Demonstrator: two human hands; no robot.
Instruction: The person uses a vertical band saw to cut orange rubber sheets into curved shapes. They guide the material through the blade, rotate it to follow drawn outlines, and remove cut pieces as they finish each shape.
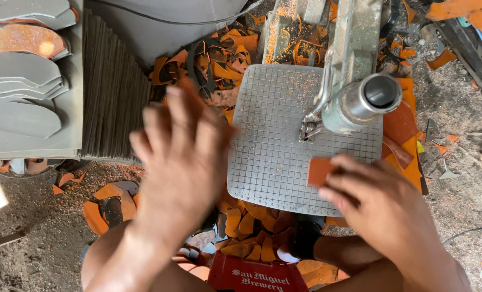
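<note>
Hands at a cutting machine: right hand (379, 203) pinches a small orange piece (319, 171) flat on the gridded plate (268, 151), left hand (178, 148) blurred, open, empty over scattered offcuts (241, 221), uncut grey strips (114, 86) stacked nearby.

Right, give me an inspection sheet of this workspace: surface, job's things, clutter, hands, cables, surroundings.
Surface: grey gridded machine plate, dusted with orange specks.
Job's things: small orange piece lying on the plate at its right side; metal machine head standing over the plate.
Clutter: orange offcuts heaped beyond and below the plate; a red crate at the bottom edge.
Hands: left hand blurred, spread open, holding nothing; right hand with fingertips on the orange piece.
Cables: a dark cable at the top; another thin one at the right.
Surroundings: stacked grey sole-shaped cutouts and a row of dark sheets to the left; dusty ground.
</note>
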